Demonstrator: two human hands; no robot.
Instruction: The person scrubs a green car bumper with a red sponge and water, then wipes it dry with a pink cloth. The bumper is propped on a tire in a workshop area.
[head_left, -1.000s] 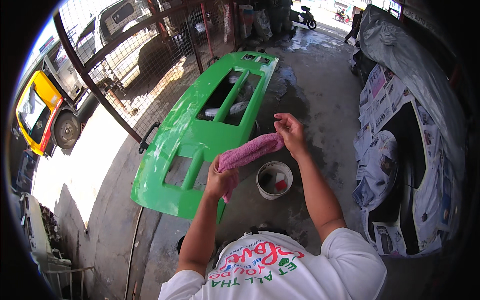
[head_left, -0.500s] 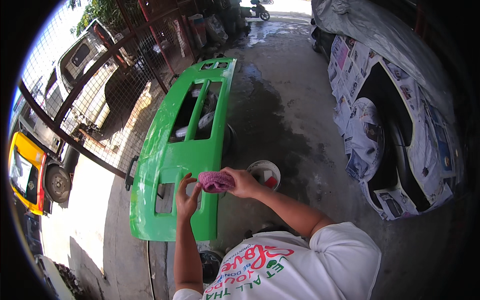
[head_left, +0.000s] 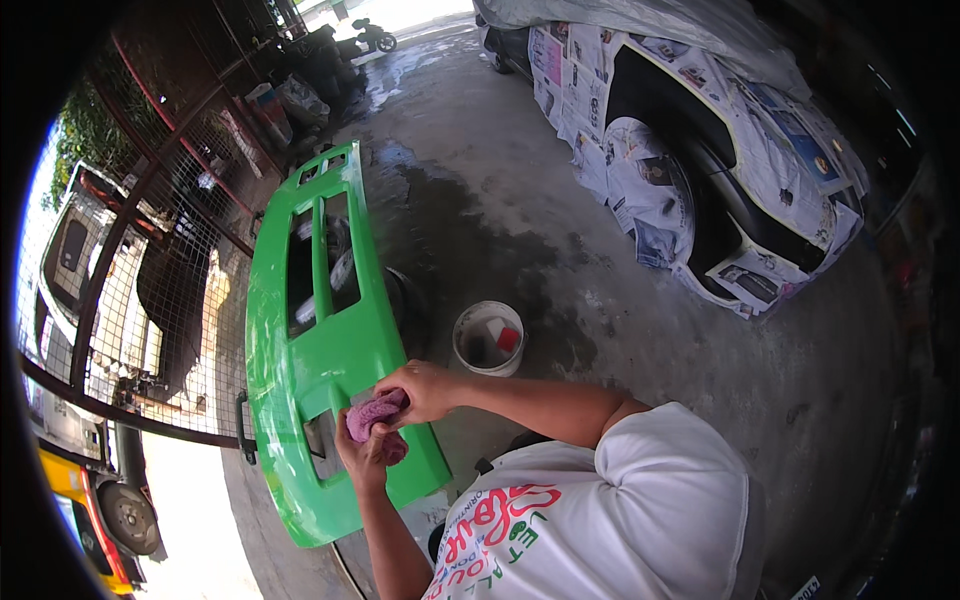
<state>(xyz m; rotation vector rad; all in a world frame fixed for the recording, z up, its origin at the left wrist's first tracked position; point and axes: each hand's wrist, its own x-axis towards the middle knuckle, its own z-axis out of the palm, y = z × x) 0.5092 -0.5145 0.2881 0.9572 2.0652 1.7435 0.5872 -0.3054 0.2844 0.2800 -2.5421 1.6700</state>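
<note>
A bunched pinkish-purple cloth (head_left: 372, 412) is gripped between both my hands, above the near end of a long bright green vehicle bumper (head_left: 352, 352). My left hand (head_left: 362, 450) closes round the cloth from below, with the thumb across it. From the upper right, my right hand (head_left: 418, 390) has its fingers shut on the other end of the cloth. The bumper has several rectangular openings and a glossy face. Part of its near opening is hidden behind my hands.
Right of the bumper stands a white bucket (head_left: 488, 340) holding a red-and-white block. Wet patches darken the concrete floor (head_left: 470, 220). A car masked with newspaper (head_left: 640, 180) is at the right. A wire mesh fence (head_left: 150, 300) runs along the left, with a truck (head_left: 70, 250) beyond.
My left hand has closed on the cloth, which is now squeezed between both hands. The view has turned, so the bumper, bucket and masked car appear further left.
</note>
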